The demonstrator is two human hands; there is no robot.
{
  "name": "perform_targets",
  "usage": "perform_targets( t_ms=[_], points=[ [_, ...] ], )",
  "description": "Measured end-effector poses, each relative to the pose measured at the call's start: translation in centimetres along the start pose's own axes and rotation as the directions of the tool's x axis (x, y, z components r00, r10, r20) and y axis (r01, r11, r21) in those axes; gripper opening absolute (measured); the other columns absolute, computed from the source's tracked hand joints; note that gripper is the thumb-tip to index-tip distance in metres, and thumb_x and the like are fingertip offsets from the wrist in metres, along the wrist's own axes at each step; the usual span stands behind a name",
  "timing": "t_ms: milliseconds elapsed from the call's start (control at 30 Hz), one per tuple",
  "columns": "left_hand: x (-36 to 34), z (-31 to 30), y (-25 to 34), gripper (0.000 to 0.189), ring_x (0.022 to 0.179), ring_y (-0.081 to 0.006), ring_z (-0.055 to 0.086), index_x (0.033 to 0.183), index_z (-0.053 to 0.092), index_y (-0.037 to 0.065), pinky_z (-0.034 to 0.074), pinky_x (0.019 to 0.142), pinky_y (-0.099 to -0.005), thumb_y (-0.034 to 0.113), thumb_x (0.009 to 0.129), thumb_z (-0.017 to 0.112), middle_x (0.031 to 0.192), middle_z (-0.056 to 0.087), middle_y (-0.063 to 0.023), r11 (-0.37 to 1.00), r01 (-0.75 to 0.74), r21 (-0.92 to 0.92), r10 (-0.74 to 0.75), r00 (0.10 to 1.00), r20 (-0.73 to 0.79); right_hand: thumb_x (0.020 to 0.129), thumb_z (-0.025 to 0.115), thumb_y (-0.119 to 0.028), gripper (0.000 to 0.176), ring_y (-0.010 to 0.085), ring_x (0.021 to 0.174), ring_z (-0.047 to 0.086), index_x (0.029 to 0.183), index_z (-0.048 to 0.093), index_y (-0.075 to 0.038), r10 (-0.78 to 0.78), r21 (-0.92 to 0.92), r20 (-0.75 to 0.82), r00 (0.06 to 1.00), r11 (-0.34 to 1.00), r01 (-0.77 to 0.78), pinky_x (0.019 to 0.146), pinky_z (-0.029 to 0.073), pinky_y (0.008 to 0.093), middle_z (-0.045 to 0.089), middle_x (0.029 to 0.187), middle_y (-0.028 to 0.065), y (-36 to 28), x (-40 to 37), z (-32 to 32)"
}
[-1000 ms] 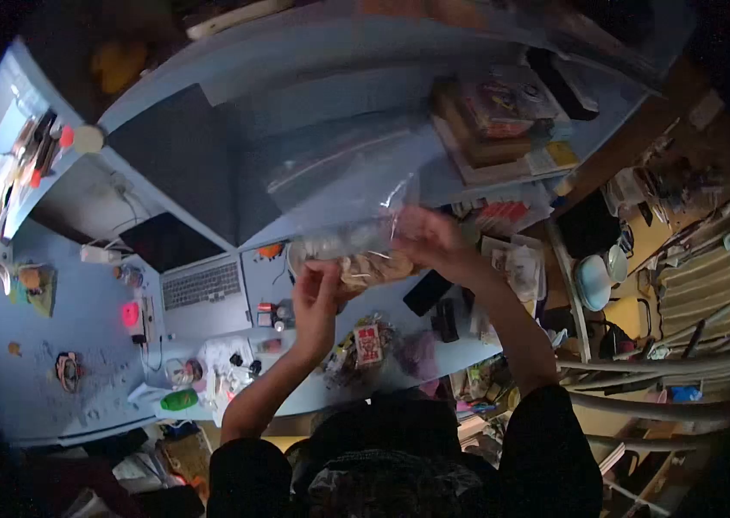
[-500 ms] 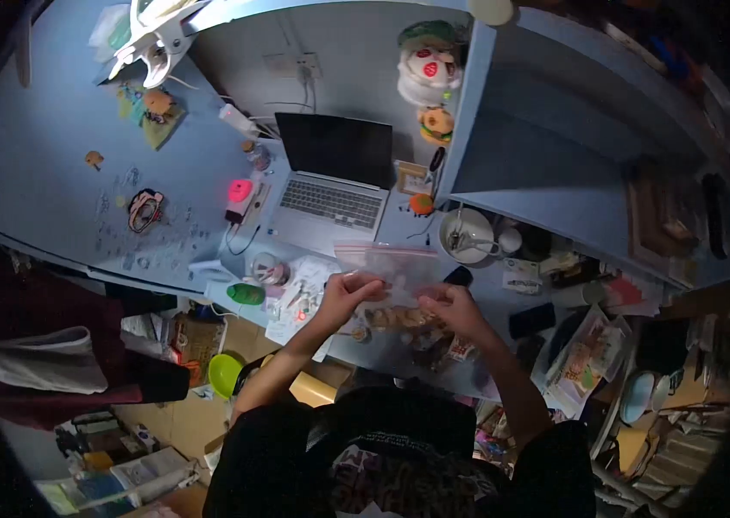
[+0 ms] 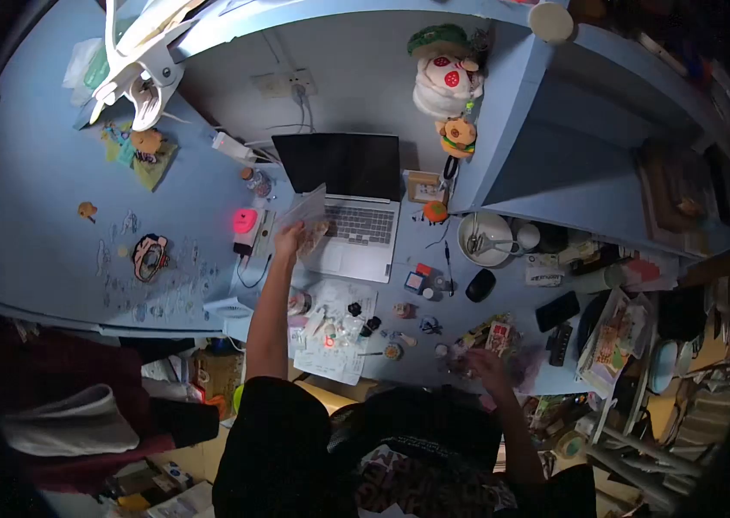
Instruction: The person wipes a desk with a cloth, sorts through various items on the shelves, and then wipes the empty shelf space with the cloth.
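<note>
- Left hand – pinching the bag, held up over the laptop's left edge.
- Right hand – low at the tabletop's front edge, beside a snack packet; can't tell its grip.

A cluttered study corner in a home. A blue surface carries an open laptop amid small odds and ends. Plush toys and stickers decorate the wall beside a shelf.

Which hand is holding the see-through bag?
The left hand, stretched out beside the laptop, holds the bag; the right hand rests near the red-labelled packet.
</note>
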State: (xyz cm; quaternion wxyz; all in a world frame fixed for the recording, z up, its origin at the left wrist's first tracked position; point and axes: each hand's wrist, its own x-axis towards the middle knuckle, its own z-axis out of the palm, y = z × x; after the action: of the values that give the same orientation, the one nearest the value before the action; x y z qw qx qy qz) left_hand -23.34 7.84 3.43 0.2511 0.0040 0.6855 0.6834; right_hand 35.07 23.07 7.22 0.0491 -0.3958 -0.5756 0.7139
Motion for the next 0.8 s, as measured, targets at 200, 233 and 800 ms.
perform_targets(
  t_ms=[200, 233, 800],
  points=[
    [3.3, -0.2, 0.0, 0.017, 0.076, -0.0151, 0.062, 0.097, 0.062, 0.006, 0.041, 0.052, -0.0233, 0.019, 0.086, 0.057, 0.089, 0.065, -0.0025, 0.922, 0.373, -0.107, -0.330, 0.899, 0.289, 0.090, 0.061, -0.021, 0.030, 0.0175, 0.091, 0.060, 0.116, 0.059, -0.005, 0.130, 0.190, -0.297, 0.946, 0.979, -0.075, 0.075, 0.049, 0.0309, 0.063, 0.105, 0.0093, -0.3, -5.1, -1.1],
    [5.9, -2.3, -3.7, 0.017, 0.076, -0.0151, 0.062, 0.097, 0.062, 0.006, 0.041, 0.052, -0.0233, 0.019, 0.086, 0.057, 0.089, 0.065, -0.0025, 0.920, 0.381, -0.090, -0.338, 0.888, 0.311, 0.091, 0.061, -0.021, 0.030, 0.0177, 0.092, 0.061, 0.116, 0.058, -0.005, 0.246, 0.238, -0.349, 0.904, 0.957, -0.168, 0.075, 0.049, 0.0317, 0.063, 0.106, 0.0092, 0.1, -5.8, -1.1],
    [-13.1, 9.0, 6.5, 0.044, 0.119, -0.0298, 0.044, 0.130, 0.037, 0.000, 0.029, 0.105, -0.0416, 0.008, 0.089, 0.048, 0.132, 0.044, -0.0160, 0.631, -0.720, 0.289, 0.754, 0.657, -0.007, 0.090, 0.055, -0.016, 0.027, 0.0144, 0.084, 0.061, 0.113, 0.060, -0.002, -0.099, 0.051, -0.733, 0.673, 0.979, 0.199, 0.073, 0.048, 0.0273, 0.066, 0.094, 0.0054, -2.3, -10.7, -11.2]
  ],
)
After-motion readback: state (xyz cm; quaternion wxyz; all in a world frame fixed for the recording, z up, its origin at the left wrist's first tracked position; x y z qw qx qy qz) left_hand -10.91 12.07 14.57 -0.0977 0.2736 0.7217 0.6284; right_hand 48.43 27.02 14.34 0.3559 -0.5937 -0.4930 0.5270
